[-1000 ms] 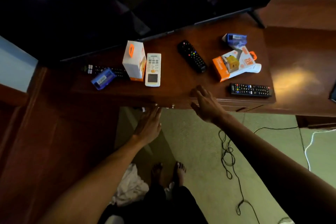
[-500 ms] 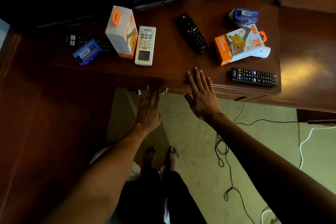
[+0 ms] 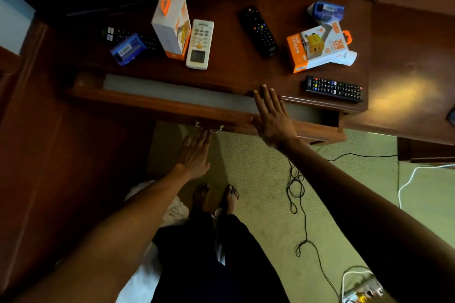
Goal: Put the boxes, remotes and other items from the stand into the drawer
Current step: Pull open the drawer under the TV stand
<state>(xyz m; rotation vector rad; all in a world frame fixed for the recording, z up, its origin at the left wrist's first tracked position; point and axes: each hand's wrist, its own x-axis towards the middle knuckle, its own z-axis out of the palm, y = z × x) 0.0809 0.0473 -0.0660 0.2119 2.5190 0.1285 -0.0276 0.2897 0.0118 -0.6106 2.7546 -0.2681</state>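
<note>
Head view, looking down over the desk (image 3: pixel 234 74). Step in hand, by my reading: getting the drawer (image 3: pixel 172 108) open, with nothing stowed yet; it shows only a narrow grey strip of floor under the desk edge. Left hand (image 3: pixel 195 155) sits below the drawer front, fingers (image 3: pixel 205 136) extended up at the small metal pull (image 3: pixel 209 127); whether they hook it I cannot tell. Right hand (image 3: pixel 273 118) lies flat and open over the drawer's front rail, gripping nothing. To do it well: pull straight and level from the centre pull, and lift the right hand clear so the gap widens enough for the tall box. All items wait on the desk, left to right: blue box (image 3: pixel 128 48) on a dark remote (image 3: pixel 115 33), tall white-orange box (image 3: pixel 172 24) touching a white remote (image 3: pixel 200 44), black remote (image 3: pixel 258 31), charger box (image 3: pixel 317 48), a blue pack (image 3: pixel 326 11) behind it, black remote (image 3: pixel 333 88) near the front edge. Cables (image 3: pixel 299 204) trail on the carpet near the bare feet (image 3: pixel 215 197); a possible snag.
</note>
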